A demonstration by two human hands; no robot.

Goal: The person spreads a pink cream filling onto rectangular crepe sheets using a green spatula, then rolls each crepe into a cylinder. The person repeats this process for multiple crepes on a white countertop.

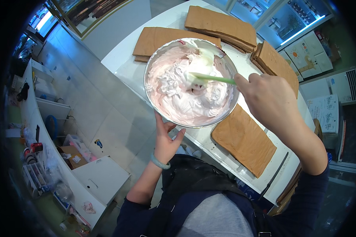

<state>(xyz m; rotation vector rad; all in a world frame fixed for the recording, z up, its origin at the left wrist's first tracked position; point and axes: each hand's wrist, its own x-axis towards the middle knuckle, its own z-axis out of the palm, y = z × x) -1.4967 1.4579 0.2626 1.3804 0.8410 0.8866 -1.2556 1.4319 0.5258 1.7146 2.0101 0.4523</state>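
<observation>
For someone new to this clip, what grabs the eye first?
The round silver metal bowl of fluffy pink-and-white cream, upper centre, left hand at its lower-left side. The right hand holds a slim green spatula over it. Flat brown rectangular slabs surround it on the white table.

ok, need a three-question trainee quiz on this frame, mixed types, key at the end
1. Which hand grips the green spatula?
2. True or false: the left hand is inside the metal bowl.
3. What does the cream in the metal bowl look like?
A) dark brown and runny
B) white and pale pink, in fluffy peaks
C) bright yellow and flat

Key:
1. The right hand.
2. False; it is outside, at the lower edge.
3. B
</observation>
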